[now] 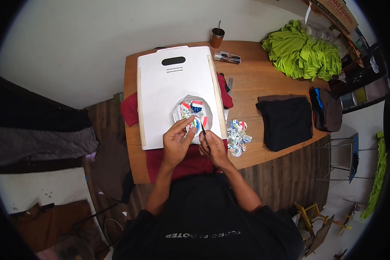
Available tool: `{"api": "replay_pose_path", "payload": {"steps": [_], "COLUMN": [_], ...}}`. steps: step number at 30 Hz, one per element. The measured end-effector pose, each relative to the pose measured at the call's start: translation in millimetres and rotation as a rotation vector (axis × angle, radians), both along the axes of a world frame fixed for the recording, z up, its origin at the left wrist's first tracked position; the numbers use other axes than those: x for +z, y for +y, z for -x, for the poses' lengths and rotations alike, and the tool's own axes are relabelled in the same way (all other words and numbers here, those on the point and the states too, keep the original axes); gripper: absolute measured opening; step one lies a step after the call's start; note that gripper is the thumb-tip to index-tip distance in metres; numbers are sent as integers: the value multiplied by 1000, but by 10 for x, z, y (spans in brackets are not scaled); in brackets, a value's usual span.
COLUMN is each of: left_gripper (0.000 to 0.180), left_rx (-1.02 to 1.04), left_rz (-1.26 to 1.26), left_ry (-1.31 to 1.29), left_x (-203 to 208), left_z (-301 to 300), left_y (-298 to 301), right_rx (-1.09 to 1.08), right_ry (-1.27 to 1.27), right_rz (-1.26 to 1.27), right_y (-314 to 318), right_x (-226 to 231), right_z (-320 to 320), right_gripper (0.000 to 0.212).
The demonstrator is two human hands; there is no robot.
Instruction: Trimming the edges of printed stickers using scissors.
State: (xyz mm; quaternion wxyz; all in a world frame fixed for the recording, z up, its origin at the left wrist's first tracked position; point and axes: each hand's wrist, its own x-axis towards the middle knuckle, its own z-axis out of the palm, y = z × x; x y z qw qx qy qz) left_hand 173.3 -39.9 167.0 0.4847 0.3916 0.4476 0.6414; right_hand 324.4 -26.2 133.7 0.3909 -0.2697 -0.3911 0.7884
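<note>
My left hand (177, 141) pinches a small round colourful patch (195, 125) between its thumb and fingers. My right hand (214, 149) grips a slim dark tool (204, 133), its tip beside the patch; whether it is a pair of tweezers, snips or a blade I cannot tell. Both hands are over a round, whitish see-through container (208, 106), which holds several patches, among them a red-and-white one (197, 104). Under it lies a white panel (160, 99) with a dark handle slot. Dark red cloth (177, 167) shows beneath the panel's near edge and sides.
A heap of colourful patches (236, 138) lies right of the panel on the wooden table (245, 91). Farther right are folded black cloth (287, 123) and dark caps (327, 110). Bright green garments (305, 52) pile up behind, with a brown cup (217, 38) near the wall.
</note>
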Motion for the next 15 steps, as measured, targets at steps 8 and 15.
{"api": "replay_pose_path", "payload": {"steps": [8,15], "left_gripper": [37,37], "left_rx": [12,-2], "left_rz": [1,-5], "left_ry": [-2,2], "left_x": [22,8], "left_z": [1,9], "left_y": [9,2], "right_rx": [3,15], "right_ry": [9,2], "right_rz": [-10,-7], "right_y": [5,-11], "right_x": [-18,-19], "right_z": [2,-11], "right_gripper": [37,36]}}
